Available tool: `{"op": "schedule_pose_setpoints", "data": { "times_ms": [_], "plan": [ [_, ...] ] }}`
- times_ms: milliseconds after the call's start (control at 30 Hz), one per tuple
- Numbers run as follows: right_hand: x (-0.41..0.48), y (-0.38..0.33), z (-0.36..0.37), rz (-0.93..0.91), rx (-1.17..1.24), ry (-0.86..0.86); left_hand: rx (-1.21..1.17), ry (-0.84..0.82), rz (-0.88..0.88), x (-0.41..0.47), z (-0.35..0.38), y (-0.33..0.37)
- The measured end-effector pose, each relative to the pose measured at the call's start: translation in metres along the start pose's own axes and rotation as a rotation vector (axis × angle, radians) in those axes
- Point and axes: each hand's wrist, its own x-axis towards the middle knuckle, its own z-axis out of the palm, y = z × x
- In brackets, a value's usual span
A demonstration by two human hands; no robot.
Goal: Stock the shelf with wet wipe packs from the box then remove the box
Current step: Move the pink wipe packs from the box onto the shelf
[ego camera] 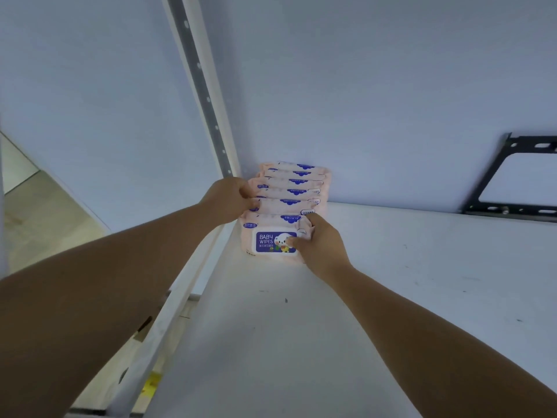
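As roughly seven wipe packs line shelf, left hand, right hand clasp them.

Both bare arms stretched forward, meeting mid-frame. Left hand fingers curled on wet wipe packs; right hand pinches front pack.

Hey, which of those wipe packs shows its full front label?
The front pack, gripped by the right hand: its blue BABY WIPES label faces out. The packs behind show only top edges.

Single head cam, wide-angle, facing fwd along shelf, close up.
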Motion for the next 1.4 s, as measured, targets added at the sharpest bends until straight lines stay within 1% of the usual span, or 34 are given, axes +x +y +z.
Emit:
{"op": "schedule_pose_setpoints", "data": {
  "times_ms": [167,267,333,433,500,567,733,800,900,1000,1167,1400],
  "plan": [
    [-0.008,-0.005,0.001,0.020,-0.032,0.034,-0.013,0.036,0.021,-0.008,-0.001,-0.002],
    [-0.019,-0.007,-0.003,0.057,-0.057,0.085,-0.030,0.069,0.018,-0.015,-0.003,-0.002],
    [-0.025,-0.003,-0.006,0.062,-0.070,0.108,0.007,0.091,0.032,-0.023,-0.005,0.002],
    [-0.040,0.004,-0.019,0.106,-0.089,0.127,0.106,0.106,0.096,-0.038,-0.003,0.011],
    [-0.053,0.009,-0.031,0.107,-0.133,0.148,0.087,0.091,0.169,-0.051,-0.001,0.020],
    [-0.067,0.015,-0.046,0.093,-0.163,0.163,0.032,0.038,0.251,-0.066,0.002,0.030],
    [-0.119,0.033,-0.089,0.091,-0.162,0.189,-0.013,-0.210,0.405,-0.106,0.019,0.065],
    [-0.147,0.039,-0.105,0.094,-0.176,0.218,-0.037,-0.295,0.442,-0.120,0.030,0.082],
    [-0.190,0.050,-0.130,0.118,-0.194,0.263,-0.060,-0.376,0.503,-0.142,0.050,0.110],
    [-0.236,0.063,-0.159,0.157,-0.214,0.274,-0.013,-0.430,0.616,-0.169,0.072,0.145],
    [-0.316,0.090,-0.211,0.251,-0.222,0.320,0.157,-0.566,0.810,-0.218,0.102,0.209],
    [-0.446,0.150,-0.273,0.388,-0.242,0.465,0.193,-0.684,0.960,-0.307,0.171,0.311]
  ]
}}
